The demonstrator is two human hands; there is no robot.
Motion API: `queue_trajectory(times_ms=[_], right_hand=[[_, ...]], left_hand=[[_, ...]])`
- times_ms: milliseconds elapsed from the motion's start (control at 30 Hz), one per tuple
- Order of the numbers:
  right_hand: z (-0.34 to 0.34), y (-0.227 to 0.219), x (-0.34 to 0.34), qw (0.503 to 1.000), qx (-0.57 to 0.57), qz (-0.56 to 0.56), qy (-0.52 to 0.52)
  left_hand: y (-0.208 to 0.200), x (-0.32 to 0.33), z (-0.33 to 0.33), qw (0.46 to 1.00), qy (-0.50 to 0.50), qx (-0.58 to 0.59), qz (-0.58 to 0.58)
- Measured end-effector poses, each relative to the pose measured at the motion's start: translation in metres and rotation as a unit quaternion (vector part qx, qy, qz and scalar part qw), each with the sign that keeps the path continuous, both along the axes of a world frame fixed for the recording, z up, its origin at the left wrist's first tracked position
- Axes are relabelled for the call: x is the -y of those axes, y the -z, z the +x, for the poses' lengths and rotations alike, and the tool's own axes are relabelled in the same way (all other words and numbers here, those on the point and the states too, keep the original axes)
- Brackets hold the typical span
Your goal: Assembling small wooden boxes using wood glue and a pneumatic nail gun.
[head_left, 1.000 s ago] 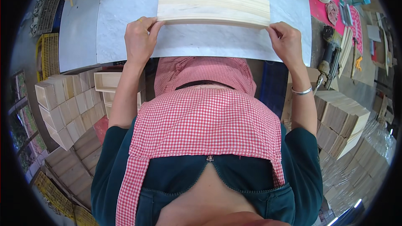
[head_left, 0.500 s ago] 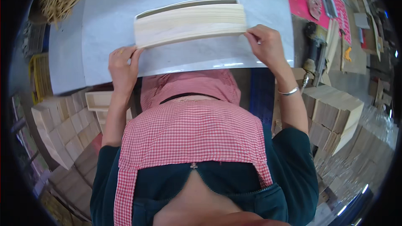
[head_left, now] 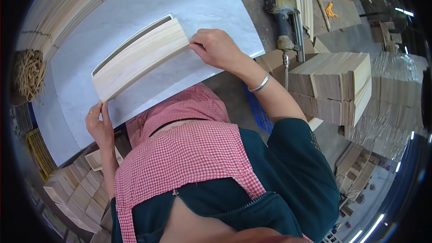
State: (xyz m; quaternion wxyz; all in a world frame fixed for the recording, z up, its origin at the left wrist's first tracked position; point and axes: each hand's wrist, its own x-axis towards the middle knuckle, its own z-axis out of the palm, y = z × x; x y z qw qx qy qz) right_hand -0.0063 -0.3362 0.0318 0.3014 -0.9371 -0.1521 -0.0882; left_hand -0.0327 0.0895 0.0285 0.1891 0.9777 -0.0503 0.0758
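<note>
A long, pale wooden box frame rests on the light grey tabletop, its near side turned toward me and a narrow dark gap showing along its far edge. My left hand pinches the frame's lower left corner between thumb and fingers. At the opposite end, my right hand grips the right corner the same way. A silver bangle circles my right wrist. The inside of the frame is mostly hidden.
Stacked wooden strips line the table's far left, beside a bundle of rubber bands. A nail gun with a hose lies at the right. Piled wooden boxes stand low left and right. A hammer lies farther back.
The view has turned, so table, frame and hands appear tilted and shifted left, with more of the right side showing. Both hands keep their hold on the frame's ends.
</note>
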Motion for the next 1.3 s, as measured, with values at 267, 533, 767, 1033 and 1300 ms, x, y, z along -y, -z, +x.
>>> queue_trajectory(times_ms=[267,533,767,1033,1300], right_hand=[[-0.025,0.019,0.289,0.726,-0.005,-0.150,0.671],[-0.069,0.030,0.319,0.633,-0.151,-0.010,0.760],[-0.032,-0.017,0.224,0.811,0.244,0.094,0.523],[0.036,-0.078,-0.024,0.991,0.082,0.055,-0.086],[0.079,-0.045,-0.033,0.994,0.025,0.090,-0.062]], left_hand=[[-0.001,-0.025,-0.022,0.971,-0.143,-0.117,-0.155],[0.003,-0.037,-0.021,0.963,-0.177,-0.101,-0.177],[-0.010,-0.028,-0.002,0.985,-0.023,0.138,-0.105],[-0.050,0.048,0.075,0.968,0.118,0.204,-0.081],[-0.023,-0.007,0.100,0.968,0.071,0.034,-0.237]])
